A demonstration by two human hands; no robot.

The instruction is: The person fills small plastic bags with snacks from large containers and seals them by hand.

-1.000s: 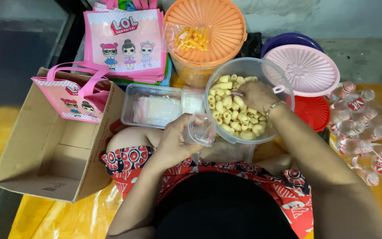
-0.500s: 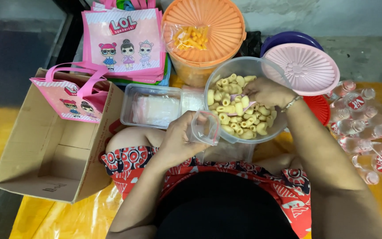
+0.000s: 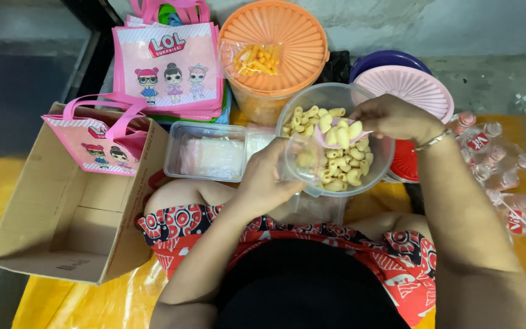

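Right hand (image 3: 391,119) scoops snacks (image 3: 342,161) — lidded tubs (image 3: 275,36) behind.

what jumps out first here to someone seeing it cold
The clear bowl of pale curled snacks sits dead centre, with the right hand lifting a pink scoop of them toward a small clear bag held open by the left hand. Behind it, a bright orange tub; pink cartoon bags stand upper left.

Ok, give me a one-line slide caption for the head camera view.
Right hand lifts a pink scoop of macaroni snacks from a clear bowl toward a small bag in the left hand.
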